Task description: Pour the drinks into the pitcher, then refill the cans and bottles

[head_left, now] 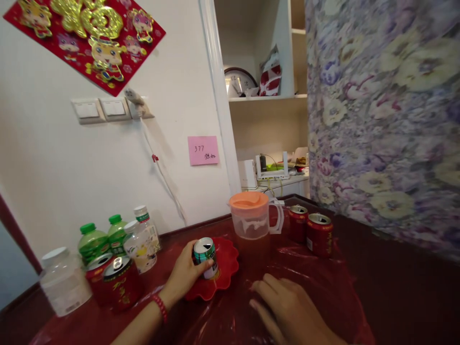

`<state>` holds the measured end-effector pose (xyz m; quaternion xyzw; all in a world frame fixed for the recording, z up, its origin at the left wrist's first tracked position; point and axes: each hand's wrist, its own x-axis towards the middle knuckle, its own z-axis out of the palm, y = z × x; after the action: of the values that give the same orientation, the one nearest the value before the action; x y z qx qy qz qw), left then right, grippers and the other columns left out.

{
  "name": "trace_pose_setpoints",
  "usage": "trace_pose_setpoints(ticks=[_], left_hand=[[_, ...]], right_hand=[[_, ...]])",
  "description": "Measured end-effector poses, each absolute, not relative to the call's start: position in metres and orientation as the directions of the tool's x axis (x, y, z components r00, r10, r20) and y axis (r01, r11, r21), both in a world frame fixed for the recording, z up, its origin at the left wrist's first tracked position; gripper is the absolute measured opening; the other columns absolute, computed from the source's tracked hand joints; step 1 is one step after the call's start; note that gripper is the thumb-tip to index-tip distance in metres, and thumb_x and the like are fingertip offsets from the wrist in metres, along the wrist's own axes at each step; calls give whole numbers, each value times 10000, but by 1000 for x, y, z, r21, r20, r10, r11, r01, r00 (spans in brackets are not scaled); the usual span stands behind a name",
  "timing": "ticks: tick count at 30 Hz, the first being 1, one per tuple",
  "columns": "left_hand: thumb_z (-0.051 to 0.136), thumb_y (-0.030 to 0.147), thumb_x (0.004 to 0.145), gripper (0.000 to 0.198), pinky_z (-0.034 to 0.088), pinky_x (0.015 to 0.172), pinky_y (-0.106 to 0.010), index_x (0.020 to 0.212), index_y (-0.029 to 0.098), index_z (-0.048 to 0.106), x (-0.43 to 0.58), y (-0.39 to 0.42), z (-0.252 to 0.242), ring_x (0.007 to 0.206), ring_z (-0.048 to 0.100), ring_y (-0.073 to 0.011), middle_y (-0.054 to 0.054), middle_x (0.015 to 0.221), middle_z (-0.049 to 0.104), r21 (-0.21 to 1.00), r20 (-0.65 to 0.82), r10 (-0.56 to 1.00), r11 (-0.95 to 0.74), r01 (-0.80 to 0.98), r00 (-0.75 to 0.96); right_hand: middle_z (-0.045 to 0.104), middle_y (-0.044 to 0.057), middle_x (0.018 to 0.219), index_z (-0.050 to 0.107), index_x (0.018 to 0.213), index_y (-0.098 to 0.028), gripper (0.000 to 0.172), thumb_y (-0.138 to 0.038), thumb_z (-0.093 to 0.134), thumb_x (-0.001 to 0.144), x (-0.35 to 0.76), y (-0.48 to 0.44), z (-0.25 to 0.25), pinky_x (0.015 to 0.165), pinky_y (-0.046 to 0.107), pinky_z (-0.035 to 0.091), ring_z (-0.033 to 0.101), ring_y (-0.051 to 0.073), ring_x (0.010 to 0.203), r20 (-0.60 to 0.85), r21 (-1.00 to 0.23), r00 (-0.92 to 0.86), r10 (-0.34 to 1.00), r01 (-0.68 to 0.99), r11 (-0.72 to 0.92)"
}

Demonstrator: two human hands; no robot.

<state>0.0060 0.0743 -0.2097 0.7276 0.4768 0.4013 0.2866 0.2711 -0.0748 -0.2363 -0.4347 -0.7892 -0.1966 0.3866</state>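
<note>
Pale wall (172, 62) stands beyond the fingers, with a red diamond-shaped decoration (89, 48) high up, light switches (115, 108) beneath it and a pink note (203, 150) lower down. Farther back, open shelves (266, 99) hold a clock (241, 82) and a white router (273, 175); a flower-patterned surface (381, 105) rises to the right of both hands. Dark red and partly covered by shiny plastic film (341, 302), the desk (391, 287) spreads beneath the fingers.

On the left hand (185, 278), a red bracelet (159, 307) at its wrist, the fingers are closed around a small green-and-white can (210, 257), thumb across its near side. This can is nearly upright, over a scalloped red plate (226, 261); whether its base touches the plate cannot be told. The right hand (289, 304), nearer the viewer, has loosely bent, parted fingers with nothing visible in them.

Left of the left fingers are two red cans (124, 287), a white-lidded jar (66, 287), two green-capped bottles (92, 243) and two white-capped bottles (141, 248). Beyond the right fingers stands a clear pitcher (249, 224) with an orange lid (247, 200); beyond them and farther right, two more red cans (319, 238) stand together.
</note>
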Motion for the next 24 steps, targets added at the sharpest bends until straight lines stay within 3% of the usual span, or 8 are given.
trace_pose_setpoints(ticks=[4, 8, 12, 16, 19, 22, 24], left_hand=[[786, 457, 685, 645, 498, 1050, -472, 1227, 183, 568, 6, 75, -207, 1154, 672, -350, -141, 1234, 722, 793, 304, 923, -383, 474, 237], [762, 476, 675, 654, 496, 1034, -460, 1230, 197, 558, 3, 77, -204, 1158, 672, -358, -125, 1227, 733, 782, 279, 927, -371, 502, 251], [740, 490, 672, 641, 489, 1022, -452, 1219, 207, 561, -1, 84, -204, 1153, 677, -362, -120, 1216, 743, 768, 269, 924, -377, 518, 274], [749, 488, 665, 649, 497, 1005, -441, 1227, 220, 565, -4, 88, -206, 1145, 686, -361, -105, 1202, 758, 772, 264, 927, -369, 518, 267], [744, 479, 667, 633, 501, 1002, -440, 1220, 224, 571, -4, 88, -210, 1142, 691, -362, -100, 1196, 763, 764, 283, 926, -376, 524, 251], [740, 488, 665, 617, 515, 993, -433, 1205, 235, 581, -4, 89, -216, 1133, 702, -360, -94, 1189, 769, 756, 327, 919, -394, 523, 221], [741, 503, 656, 621, 528, 980, -428, 1200, 243, 589, -4, 90, -218, 1127, 708, -362, -91, 1182, 774, 757, 340, 918, -396, 519, 203]], right_hand=[[609, -9, 817, 533, 1058, -240, 137, -190, 406, 1061, 272, -71, -234, 577, 276, 379, 582, 152, 620, 843, -29, -299, 446, 803, 595], [596, -16, 789, 550, 1088, -230, 115, -165, 468, 1041, 274, -68, -228, 580, 250, 379, 538, 138, 618, 915, -76, -233, 329, 702, 708], [589, -12, 805, 591, 1062, -225, 124, -172, 482, 1031, 278, -67, -204, 611, 216, 424, 573, 122, 663, 903, -201, -152, 401, 676, 709], [639, 31, 925, 662, 1031, -218, 156, -298, 530, 1055, 293, -46, -156, 708, 233, 474, 624, 153, 830, 879, -391, 61, 472, 658, 644], [653, 55, 1008, 678, 1065, -202, 256, -424, 552, 1053, 313, -6, -129, 815, 304, 493, 616, 190, 914, 849, -523, 320, 421, 620, 584], [646, 60, 1094, 666, 1098, -169, 322, -479, 617, 1031, 329, 38, -131, 948, 420, 505, 618, 219, 1027, 744, -663, 534, 401, 519, 540], [648, 60, 1087, 662, 1086, -158, 337, -489, 636, 1030, 334, 61, -149, 931, 428, 536, 635, 214, 1009, 635, -756, 636, 438, 396, 521]])
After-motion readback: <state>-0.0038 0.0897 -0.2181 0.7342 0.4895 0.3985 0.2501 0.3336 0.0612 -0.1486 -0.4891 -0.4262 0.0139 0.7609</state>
